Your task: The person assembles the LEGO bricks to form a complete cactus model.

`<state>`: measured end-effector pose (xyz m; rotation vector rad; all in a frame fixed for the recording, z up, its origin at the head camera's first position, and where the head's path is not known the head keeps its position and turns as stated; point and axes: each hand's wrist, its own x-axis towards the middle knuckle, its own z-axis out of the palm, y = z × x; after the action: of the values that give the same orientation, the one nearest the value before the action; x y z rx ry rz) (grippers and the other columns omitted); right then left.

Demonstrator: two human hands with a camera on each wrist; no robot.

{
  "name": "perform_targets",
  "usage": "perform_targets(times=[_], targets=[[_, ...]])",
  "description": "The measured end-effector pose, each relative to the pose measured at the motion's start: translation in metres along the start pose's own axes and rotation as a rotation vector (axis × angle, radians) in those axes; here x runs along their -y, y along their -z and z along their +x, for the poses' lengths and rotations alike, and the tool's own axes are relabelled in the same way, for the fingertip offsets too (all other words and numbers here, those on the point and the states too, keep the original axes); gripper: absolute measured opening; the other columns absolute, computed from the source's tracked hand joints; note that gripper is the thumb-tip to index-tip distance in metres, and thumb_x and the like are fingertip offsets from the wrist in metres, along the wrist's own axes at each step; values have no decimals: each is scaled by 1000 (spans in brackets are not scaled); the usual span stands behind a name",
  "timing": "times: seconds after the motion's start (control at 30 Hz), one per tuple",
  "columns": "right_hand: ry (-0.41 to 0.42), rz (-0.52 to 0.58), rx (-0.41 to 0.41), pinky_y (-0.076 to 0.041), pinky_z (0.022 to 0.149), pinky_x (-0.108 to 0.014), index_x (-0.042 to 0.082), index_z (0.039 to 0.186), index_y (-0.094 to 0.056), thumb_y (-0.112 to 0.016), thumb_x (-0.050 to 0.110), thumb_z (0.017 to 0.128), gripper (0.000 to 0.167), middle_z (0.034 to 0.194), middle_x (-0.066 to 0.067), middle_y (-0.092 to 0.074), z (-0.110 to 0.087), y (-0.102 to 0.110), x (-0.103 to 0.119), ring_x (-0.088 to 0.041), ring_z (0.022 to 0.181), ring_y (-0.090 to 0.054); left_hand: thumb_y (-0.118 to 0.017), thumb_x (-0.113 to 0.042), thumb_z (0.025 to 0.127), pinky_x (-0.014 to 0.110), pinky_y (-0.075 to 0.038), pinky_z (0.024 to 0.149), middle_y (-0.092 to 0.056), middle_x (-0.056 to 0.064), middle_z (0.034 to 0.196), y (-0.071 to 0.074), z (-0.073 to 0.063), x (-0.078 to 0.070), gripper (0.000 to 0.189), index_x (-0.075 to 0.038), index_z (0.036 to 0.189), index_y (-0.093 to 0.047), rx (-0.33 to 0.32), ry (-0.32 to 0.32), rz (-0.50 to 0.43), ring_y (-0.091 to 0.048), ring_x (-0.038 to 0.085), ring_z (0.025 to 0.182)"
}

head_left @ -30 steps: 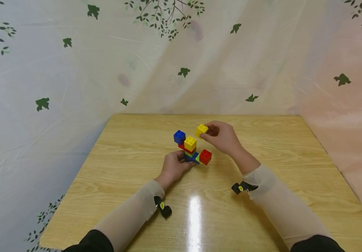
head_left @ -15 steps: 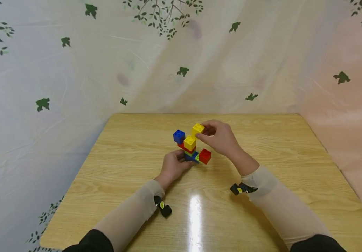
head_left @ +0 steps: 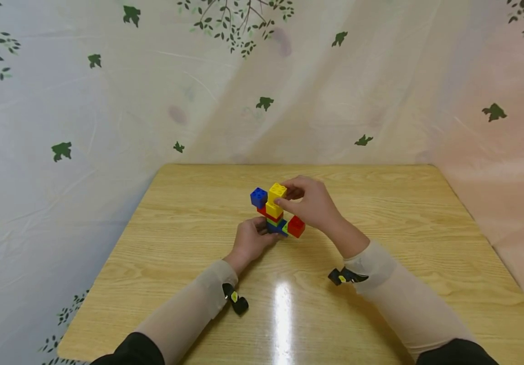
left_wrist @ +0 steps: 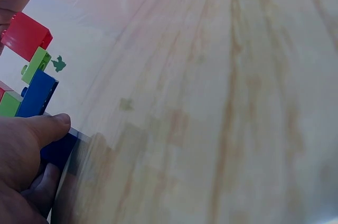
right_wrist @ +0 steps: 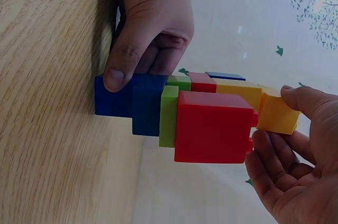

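Observation:
A stack of toy building blocks stands on the table, with blue blocks [right_wrist: 113, 100] at its base. My left hand [head_left: 250, 241] grips this base, thumb on the near side. Above come thin green and red pieces, then a yellow block [head_left: 274, 209] and, to its left, a blue block [head_left: 258, 197]. Off the right side sticks a red block [right_wrist: 214, 129] on a thin green piece [right_wrist: 169, 115]. My right hand [head_left: 309, 203] pinches a second yellow block [right_wrist: 279, 113] between thumb and fingers, right at the top of the first yellow one.
The wooden table [head_left: 189, 299] reaches back to a pale curtain [head_left: 225, 116] printed with leaves and branches. Each wrist wears a small black camera strap, the right one's camera [head_left: 337, 276] hanging close over the tabletop.
My right hand has carried the yellow block left and slightly down, from beside the stack onto the top of the other yellow block. The left hand has stayed at the base.

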<state>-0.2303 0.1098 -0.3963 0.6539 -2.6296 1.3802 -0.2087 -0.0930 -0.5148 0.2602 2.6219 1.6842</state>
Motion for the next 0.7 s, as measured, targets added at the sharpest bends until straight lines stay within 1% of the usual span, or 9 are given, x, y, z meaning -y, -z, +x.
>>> perform_targets(times=[0.07,0.17,0.33,0.5,0.7], targets=[[4,-10,0,-62,84,-38,9,124,-75,-85,28,92,38,104,1,-68,0,-1,1,-19,92,-69,-88,-18,88,34,-60,92,-77,6,118,0,0,-1,42,-6,126,-74,0,4,0,-73,17,108],[22,-30,-3,-62,85,-40,8,123,-75,-85,28,91,39,103,0,-67,0,-3,2,-23,93,-70,-88,-17,88,35,-60,92,-77,6,118,0,0,-1,42,-6,126,-74,-1,10,-1,-73,18,108],[56,-95,-44,-62,82,-39,7,118,-77,-86,29,89,37,99,0,-67,-2,-6,6,-27,91,-71,-87,-15,88,34,-61,90,-77,7,116,0,0,-1,39,-6,124,-75,-6,12,-1,-74,18,107],[78,-182,-80,-61,79,-36,7,113,-78,-88,29,87,36,95,0,-66,-3,-9,12,-26,89,-71,-87,-14,88,33,-61,90,-77,7,115,0,1,0,38,-6,124,-75,-5,3,6,-74,19,106],[97,-238,-94,-60,75,-34,6,111,-79,-89,29,84,36,93,0,-65,-3,-11,15,-18,84,-68,-88,-13,87,32,-61,89,-77,8,115,-1,2,0,40,-4,124,-75,-9,-10,-4,-75,19,106]])
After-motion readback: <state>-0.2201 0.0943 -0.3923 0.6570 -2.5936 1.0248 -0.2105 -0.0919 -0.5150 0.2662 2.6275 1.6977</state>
